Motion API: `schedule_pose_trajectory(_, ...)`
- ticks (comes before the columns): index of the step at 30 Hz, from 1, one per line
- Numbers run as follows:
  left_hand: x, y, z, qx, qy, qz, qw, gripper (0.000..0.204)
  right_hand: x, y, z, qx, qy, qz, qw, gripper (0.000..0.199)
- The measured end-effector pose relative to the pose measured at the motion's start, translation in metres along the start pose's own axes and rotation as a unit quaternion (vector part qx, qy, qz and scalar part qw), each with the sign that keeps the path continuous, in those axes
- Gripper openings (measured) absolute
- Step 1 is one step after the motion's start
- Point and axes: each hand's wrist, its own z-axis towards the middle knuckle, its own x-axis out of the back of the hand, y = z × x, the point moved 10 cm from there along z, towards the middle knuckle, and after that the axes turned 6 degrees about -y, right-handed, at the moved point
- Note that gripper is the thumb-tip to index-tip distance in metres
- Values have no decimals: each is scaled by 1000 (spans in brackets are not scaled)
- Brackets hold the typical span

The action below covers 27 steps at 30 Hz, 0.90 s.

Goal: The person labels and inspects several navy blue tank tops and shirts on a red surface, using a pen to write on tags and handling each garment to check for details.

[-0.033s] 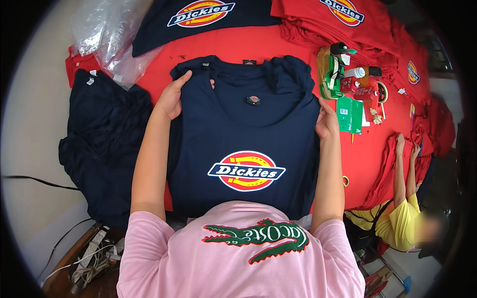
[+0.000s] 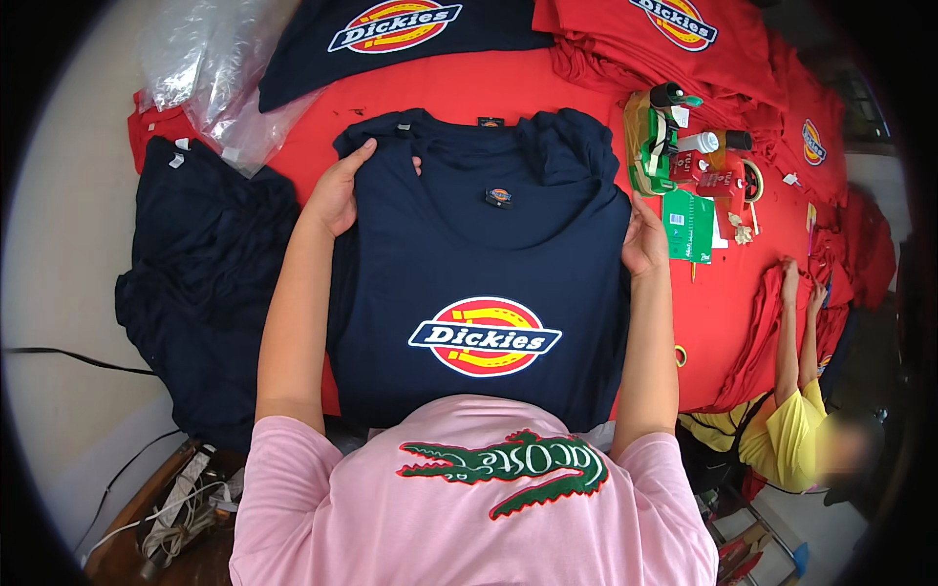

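Observation:
A navy T-shirt [image 2: 489,269] lies spread in front of me, its neckline away from me and its lower part against my pink shirt. A red, yellow and white printed emblem [image 2: 486,336] sits on its chest. My left hand [image 2: 340,190] pinches the shirt's left shoulder, the thumb on top and a fingertip showing at the neck opening. At the right shoulder edge, my right hand [image 2: 645,239] is closed on the cloth, its fingers partly hidden by the fabric. Beneath and beyond this shirt lies more navy cloth with a second neck label [image 2: 490,122].
Folded navy shirts [image 2: 420,49] and red shirts [image 2: 674,59] line the far side of the red-covered table [image 2: 391,83]. Rumpled navy garments [image 2: 210,293] hang at left below clear plastic bags [image 2: 220,68]. Right are a green caddy [image 2: 647,146] and green booklet [image 2: 688,227]; a co-worker in yellow [image 2: 782,439] handles red cloth.
The co-worker's hands at the right have shifted very slightly. My hands and the navy T-shirt stay practically where they were.

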Motion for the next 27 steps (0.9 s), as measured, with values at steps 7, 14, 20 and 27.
schedule_pose_trajectory(7,-10,-2,-3,10,-63,-70,996,61,-48,23,-42,-155,-97,33,983,62)
schedule_pose_trajectory(14,-57,12,-51,-45,-58,-78,994,60,-123,6,-70,-94,-102,-39,990,53)
schedule_pose_trajectory(20,-175,56,-182,-282,-39,127,950,62,-219,-57,-185,85,-239,-163,954,65)
schedule_pose_trajectory(27,-279,-79,-242,-173,-162,461,855,107,-272,45,-316,197,-308,-321,874,116)
